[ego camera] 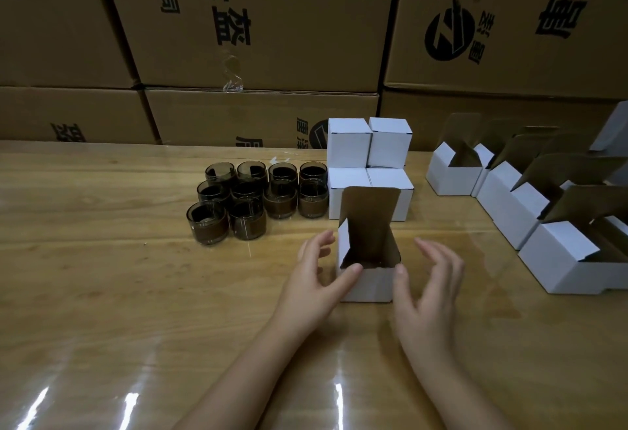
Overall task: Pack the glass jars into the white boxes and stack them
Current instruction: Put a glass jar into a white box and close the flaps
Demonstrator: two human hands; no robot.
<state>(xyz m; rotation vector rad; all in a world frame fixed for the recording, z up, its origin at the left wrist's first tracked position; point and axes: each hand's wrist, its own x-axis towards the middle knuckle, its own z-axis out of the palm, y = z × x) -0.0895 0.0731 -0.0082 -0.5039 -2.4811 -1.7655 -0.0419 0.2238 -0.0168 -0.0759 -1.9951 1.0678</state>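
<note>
Both hands rise from the frame's bottom edge: the left hand (316, 280) and right hand (429, 293), fingers spread and holding nothing, flank the open white box (367, 285), lid flap upright. The glass jars (258, 198) stand upright to its upper left, nearer the left hand. A glossy wooden table (119, 293) lies below and brown cartons (272, 21) are stacked behind.

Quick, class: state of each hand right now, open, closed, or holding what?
Left hand: open, thumb touching the open white box.
Right hand: open, fingers spread beside that box, gripping nothing.
</note>
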